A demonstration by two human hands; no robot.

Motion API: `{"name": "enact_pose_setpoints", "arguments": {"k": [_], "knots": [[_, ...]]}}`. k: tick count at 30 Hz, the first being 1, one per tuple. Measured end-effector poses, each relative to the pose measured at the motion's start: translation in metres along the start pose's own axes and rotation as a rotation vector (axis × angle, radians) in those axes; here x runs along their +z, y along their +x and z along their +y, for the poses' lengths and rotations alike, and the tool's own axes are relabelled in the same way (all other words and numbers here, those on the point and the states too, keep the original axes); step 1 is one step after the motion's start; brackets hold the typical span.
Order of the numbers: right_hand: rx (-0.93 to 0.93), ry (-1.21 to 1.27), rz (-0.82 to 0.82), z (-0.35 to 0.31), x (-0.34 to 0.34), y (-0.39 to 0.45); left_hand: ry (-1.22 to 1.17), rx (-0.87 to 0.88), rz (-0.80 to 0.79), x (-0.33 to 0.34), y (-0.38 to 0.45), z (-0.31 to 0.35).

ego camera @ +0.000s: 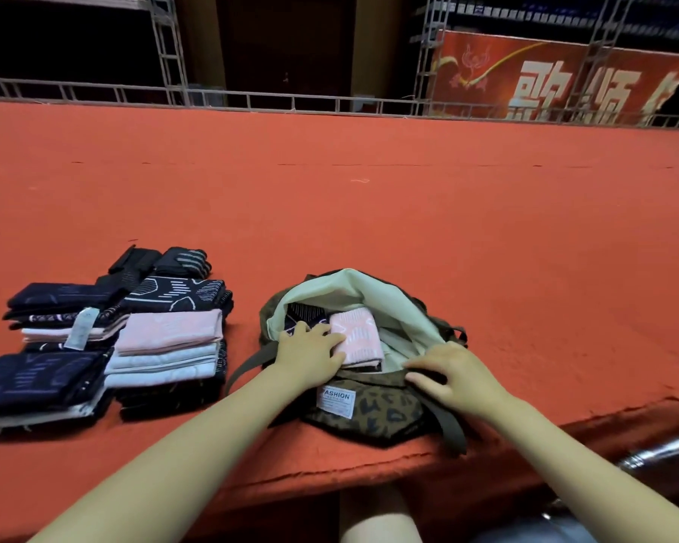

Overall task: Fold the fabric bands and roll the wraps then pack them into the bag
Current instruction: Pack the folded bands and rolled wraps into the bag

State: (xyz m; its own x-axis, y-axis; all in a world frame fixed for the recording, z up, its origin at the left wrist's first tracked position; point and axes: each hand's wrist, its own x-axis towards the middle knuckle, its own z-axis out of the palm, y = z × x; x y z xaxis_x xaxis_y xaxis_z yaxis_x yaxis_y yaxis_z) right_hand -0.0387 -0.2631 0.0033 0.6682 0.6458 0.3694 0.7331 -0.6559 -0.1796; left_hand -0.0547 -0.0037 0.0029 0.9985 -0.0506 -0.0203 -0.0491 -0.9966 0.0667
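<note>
Near the front edge of the red-covered bench (369,213), the leopard-print bag (373,415) lies open, pale lining showing. The left hand (310,352) rests inside its mouth, fingers (330,339) spread flat on a folded pink band (359,337) beside a dark one, while the right hand (455,376) grips the bag's near rim with curled fingers. Stacks of folded bands (134,339) sit toward the bench's left front.

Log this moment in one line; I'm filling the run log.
phase: packing | left hand: pressing pink band into bag | right hand: holding bag rim open
</note>
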Motion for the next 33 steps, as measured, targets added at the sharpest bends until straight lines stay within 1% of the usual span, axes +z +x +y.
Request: {"name": "enact_pose_setpoints", "arguments": {"k": [3, 6, 8, 12, 16, 20, 22, 24, 26, 28, 30, 33], "knots": [[-0.029, -0.021, -0.008, -0.019, 0.010, -0.011, -0.021, 0.041, -0.004, -0.002, 0.000, -0.013], [0.059, -0.018, 0.018, -0.029, 0.014, -0.014, -0.058, 0.097, 0.027, -0.001, -0.004, -0.021], [0.116, 0.012, 0.031, -0.035, 0.011, -0.007, -0.167, 0.132, 0.063, -0.003, -0.007, -0.030], [0.163, 0.064, 0.020, -0.054, 0.005, 0.020, -0.390, 0.173, 0.251, -0.029, -0.031, -0.055], [0.132, 0.249, 0.067, -0.094, 0.008, 0.066, -0.467, 0.130, 0.453, -0.067, -0.074, -0.093], [0.023, 0.428, 0.083, -0.168, 0.014, 0.122, -0.486, -0.031, 0.644, -0.086, -0.121, -0.151], [-0.052, 0.520, 0.065, -0.206, 0.022, 0.146, -0.438, -0.160, 0.716, -0.083, -0.141, -0.185], [-0.117, 0.568, 0.024, -0.239, 0.032, 0.169, -0.359, -0.336, 0.734, -0.074, -0.158, -0.213], [-0.135, 0.608, -0.030, -0.268, 0.041, 0.189, -0.296, -0.559, 0.658, -0.061, -0.173, -0.236], [-0.119, 0.630, -0.080, -0.294, 0.050, 0.205, -0.284, -0.707, 0.532, -0.045, -0.183, -0.255], [-0.115, 0.613, -0.140, -0.312, 0.063, 0.218, -0.311, -0.772, 0.436, -0.030, -0.191, -0.268], [-0.141, 0.573, -0.246, -0.332, 0.083, 0.232, -0.387, -0.808, 0.377, -0.013, -0.197, -0.279]]}}
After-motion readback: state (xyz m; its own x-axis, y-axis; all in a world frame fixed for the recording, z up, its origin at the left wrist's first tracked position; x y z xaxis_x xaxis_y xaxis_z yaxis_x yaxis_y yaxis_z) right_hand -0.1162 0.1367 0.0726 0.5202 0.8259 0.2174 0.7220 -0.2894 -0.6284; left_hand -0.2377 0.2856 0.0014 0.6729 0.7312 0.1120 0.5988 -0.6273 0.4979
